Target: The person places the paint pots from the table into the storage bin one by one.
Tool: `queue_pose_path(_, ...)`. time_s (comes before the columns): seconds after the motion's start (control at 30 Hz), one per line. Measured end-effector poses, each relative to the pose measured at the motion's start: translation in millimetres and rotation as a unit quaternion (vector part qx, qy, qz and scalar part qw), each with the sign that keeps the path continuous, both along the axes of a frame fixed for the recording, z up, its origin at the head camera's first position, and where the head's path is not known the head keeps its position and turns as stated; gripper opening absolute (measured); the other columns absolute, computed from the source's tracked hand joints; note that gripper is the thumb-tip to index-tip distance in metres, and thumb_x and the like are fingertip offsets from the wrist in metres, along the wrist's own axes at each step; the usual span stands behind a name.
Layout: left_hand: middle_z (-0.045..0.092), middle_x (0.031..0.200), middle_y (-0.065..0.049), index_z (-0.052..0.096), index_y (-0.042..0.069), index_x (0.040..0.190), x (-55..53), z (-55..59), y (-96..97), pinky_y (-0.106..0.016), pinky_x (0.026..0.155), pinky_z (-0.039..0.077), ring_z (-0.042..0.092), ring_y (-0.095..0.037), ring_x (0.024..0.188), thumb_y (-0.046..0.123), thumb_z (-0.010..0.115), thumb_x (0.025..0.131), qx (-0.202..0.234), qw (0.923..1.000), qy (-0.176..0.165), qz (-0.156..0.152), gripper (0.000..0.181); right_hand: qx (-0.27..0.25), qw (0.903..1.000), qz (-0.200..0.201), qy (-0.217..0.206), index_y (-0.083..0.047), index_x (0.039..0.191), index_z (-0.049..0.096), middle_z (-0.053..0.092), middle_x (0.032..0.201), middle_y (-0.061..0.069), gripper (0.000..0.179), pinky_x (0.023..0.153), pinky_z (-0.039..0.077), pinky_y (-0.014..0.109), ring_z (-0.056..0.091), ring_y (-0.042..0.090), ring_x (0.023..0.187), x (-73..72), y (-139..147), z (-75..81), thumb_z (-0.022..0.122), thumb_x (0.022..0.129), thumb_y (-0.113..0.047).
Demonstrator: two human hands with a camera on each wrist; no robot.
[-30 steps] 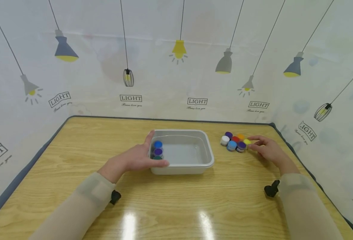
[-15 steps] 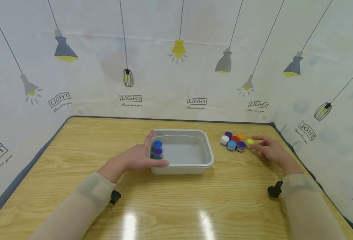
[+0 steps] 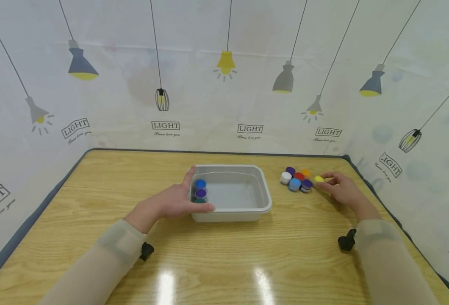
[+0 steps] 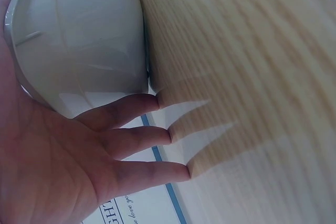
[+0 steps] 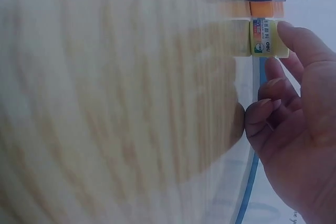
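A light grey plastic tub (image 3: 236,215) stands mid-table, with blue (image 3: 200,184), purple (image 3: 200,193) and dark green (image 3: 199,201) paint jars lined along its left wall. My left hand (image 3: 173,200) rests across that end, index finger at the far corner and thumb over the near rim, partly covering the green jar. Its other fingers (image 4: 142,135) are straight, tips on the table. At the right, my right hand (image 3: 343,192) pinches a yellow paint jar (image 5: 262,38) at its lid between thumb and index finger; the jar appears to be standing on the table.
Left of the yellow jar, several paint jars stand close together: white (image 3: 285,178), light blue (image 3: 295,185), red (image 3: 299,177), orange (image 3: 306,173) and two purple ones (image 3: 306,186). Walls printed with lamps rise behind the table (image 3: 224,258) and at both sides.
The yellow jar has shifted slightly right, away from the cluster, with my right hand. The fingers have then come back around its lid. My left hand and the tub have stayed put.
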State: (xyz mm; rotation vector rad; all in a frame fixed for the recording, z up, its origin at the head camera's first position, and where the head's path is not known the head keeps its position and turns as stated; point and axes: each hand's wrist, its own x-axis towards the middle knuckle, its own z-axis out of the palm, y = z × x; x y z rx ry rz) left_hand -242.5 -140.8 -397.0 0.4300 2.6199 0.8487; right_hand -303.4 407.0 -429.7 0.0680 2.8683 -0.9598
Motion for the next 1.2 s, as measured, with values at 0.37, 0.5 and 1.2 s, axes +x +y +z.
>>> queue_pose_path(0.37, 0.053, 0.161, -0.033, -0.020, 0.022, 0.175, 0.9, 0.1, 0.6, -0.060, 0.123, 0.045, 0.063, -0.042, 0.139, 0.087, 0.074, 0.083, 0.001, 1.0000, 0.001, -0.003, 0.146, -0.001, 0.9983, 0.025, 0.052, -0.006, 0.154, 0.056, 0.062, 0.135, 0.020, 0.067, 0.076, 0.055, 0.026, 0.061, 0.025, 0.107, 10.9, 12.3, 8.8, 0.063, 0.110, -0.056)
queue_pose_path(0.5, 0.052, 0.162, -0.033, -0.020, 0.021, 0.175, 0.3, -0.1, 0.4, -0.060, 0.123, 0.045, 0.062, -0.042, 0.140, 0.086, 0.074, 0.084, 0.004, 1.0000, 0.004, -0.004, 0.146, -0.005, 0.9979, 0.029, 0.059, -0.010, 0.153, 0.057, 0.061, 0.133, 0.013, 0.066, 0.077, 0.054, 0.028, 0.061, 0.029, 0.113, 16.5, 5.3, 25.9, 0.063, 0.109, -0.058)
queue_pose_path(1.2, 0.051, 0.162, -0.035, -0.019, 0.018, 0.175, 0.1, 1.6, -0.1, -0.059, 0.124, 0.044, 0.061, -0.045, 0.142, 0.085, 0.073, 0.085, 0.001, 0.9999, 0.007, -0.011, 0.146, -0.103, 0.9716, 0.192, 0.092, -0.015, 0.132, 0.071, 0.066, 0.105, 0.008, 0.030, 0.058, 0.051, 0.031, 0.059, 0.021, 0.072, 27.5, -116.3, 74.4, 0.077, 0.105, -0.028)
